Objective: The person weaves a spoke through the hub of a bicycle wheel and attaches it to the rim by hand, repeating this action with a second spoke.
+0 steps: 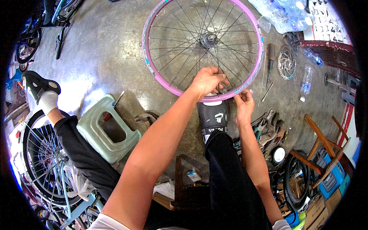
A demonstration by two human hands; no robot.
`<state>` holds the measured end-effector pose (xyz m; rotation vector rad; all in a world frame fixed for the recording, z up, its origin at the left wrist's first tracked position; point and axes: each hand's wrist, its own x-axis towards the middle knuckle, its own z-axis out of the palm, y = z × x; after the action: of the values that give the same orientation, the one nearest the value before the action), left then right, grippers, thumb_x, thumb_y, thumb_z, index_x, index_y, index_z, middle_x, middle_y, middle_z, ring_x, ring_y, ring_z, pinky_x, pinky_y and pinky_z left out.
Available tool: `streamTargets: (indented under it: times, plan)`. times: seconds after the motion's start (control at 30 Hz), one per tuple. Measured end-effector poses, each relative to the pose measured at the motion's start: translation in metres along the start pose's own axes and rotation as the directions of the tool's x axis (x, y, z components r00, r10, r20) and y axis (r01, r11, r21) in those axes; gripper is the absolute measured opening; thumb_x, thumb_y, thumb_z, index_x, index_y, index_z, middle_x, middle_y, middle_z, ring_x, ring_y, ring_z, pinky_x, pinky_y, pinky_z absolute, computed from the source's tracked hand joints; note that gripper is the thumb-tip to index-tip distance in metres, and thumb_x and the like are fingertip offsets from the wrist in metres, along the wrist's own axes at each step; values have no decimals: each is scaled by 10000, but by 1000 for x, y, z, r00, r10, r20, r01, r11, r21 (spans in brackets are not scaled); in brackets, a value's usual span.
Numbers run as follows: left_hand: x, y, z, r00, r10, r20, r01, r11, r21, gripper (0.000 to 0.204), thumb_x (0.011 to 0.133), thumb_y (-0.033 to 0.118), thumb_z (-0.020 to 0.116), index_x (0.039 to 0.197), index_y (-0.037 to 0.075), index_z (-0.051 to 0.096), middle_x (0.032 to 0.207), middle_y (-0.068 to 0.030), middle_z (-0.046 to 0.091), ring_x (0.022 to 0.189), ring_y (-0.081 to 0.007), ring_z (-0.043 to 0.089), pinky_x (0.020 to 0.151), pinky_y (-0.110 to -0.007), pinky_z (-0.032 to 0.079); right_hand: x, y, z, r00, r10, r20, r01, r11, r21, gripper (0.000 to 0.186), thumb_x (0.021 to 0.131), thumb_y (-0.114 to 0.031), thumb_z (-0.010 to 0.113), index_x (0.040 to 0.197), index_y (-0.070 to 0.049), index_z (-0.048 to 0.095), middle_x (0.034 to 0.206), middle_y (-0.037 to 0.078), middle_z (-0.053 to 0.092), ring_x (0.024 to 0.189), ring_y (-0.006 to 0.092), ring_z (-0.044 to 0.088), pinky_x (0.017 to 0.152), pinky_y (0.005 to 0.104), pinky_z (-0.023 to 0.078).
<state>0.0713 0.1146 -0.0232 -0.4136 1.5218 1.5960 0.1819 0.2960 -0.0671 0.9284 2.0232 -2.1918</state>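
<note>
I count one bare bicycle wheel under my two hands, lying ahead of me over a smooth, scuffed concrete floor. It has one pinkish-purple rim, one dark metal hub and many thin black spokes, too crossed for me to count.

My left hand is inside the near arc of the rim, fingers bent among the spokes; I can't tell whether they are clamped on one. My right hand is at the rim's outer edge, thumb and forefinger near each other; I can't tell whether they pinch anything.

I make out two black shoes: the right one has its white toe under the rim, the left one is well apart, above a white ribbed sock.

Right of the wheel lie one perforated metal disc rotor, one long-handled screwdriver and two clear plastic bottles. Nearer me is a tangled heap of metal hand tools, uncountable from here. One pale green plastic stool with a rounded opening is at left; one brown wooden frame is at right.
</note>
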Motion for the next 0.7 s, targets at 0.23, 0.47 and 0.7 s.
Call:
streamTargets:
  times: [0.23,0.47,0.7]
  plan:
    - [-1,3,0,1000,-5,7,5,1000,-11,245,961,190,640,1129,17,684,1016,-53,779,813,-90,626,655,-263,561,-1,-1,-4,1000,-12,3,12,999,-32,118,918,12,732,996,-41,662,914,-33,606,844,78,568,801,239,473]
    - [-1,3,2,1000,6,28,-5,1000,-26,240,964,184,636,1127,15,683,1012,-49,779,806,-89,624,651,-263,560,6,14,-20,998,-42,41,46,995,-86,115,933,19,713,995,-49,645,934,-22,649,863,78,589,813,249,485]
    - [-1,4,2,1000,4,15,-4,1000,-10,229,982,186,624,1128,21,687,1025,-53,776,815,-90,623,651,-266,558,5,9,-16,999,14,45,-12,998,-62,110,949,-22,714,1054,-26,682,920,-23,643,830,73,572,774,237,470]
